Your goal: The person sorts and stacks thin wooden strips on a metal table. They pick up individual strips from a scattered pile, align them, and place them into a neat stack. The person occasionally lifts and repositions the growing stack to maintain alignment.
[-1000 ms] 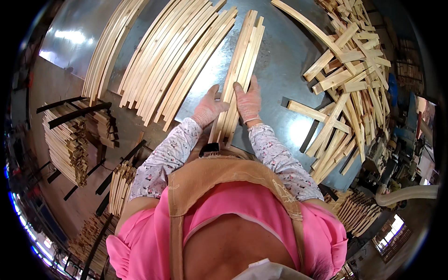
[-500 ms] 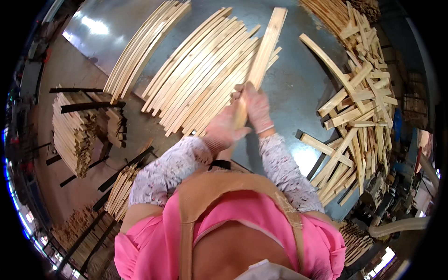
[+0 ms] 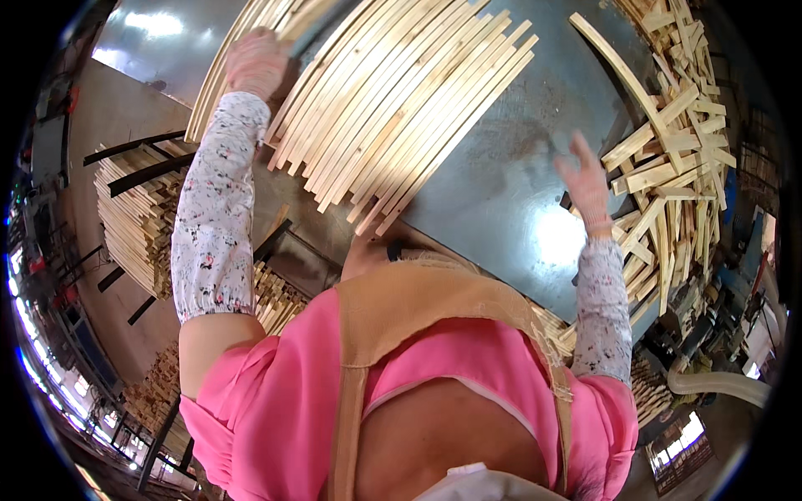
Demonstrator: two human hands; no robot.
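My left hand (image 3: 257, 63), in a pale glove, is closed on a wooden strip (image 3: 311, 18) at the upper left. That strip is smeared by motion, and its far end runs out of the picture. It is over the small left group of strips (image 3: 209, 93). To its right, a wide row of pale strips (image 3: 393, 92) lies side by side on the metal table (image 3: 501, 159). My right hand (image 3: 587, 184), gloved too, hovers with its fingers spread over the table's right part, beside the jumbled wood pile, holding nothing.
A jumbled heap of wood pieces (image 3: 668, 179) covers the table's right side, one long curved strip (image 3: 622, 75) sticking out of it. Left of the table, stacked strips (image 3: 138, 221) rest between dark metal bars (image 3: 150, 174). A pale hose (image 3: 718, 383) is at lower right.
Both hands held a strip over the wide row. My left hand has carried it to the left group; my right hand has let go and moved right. The view has shifted.
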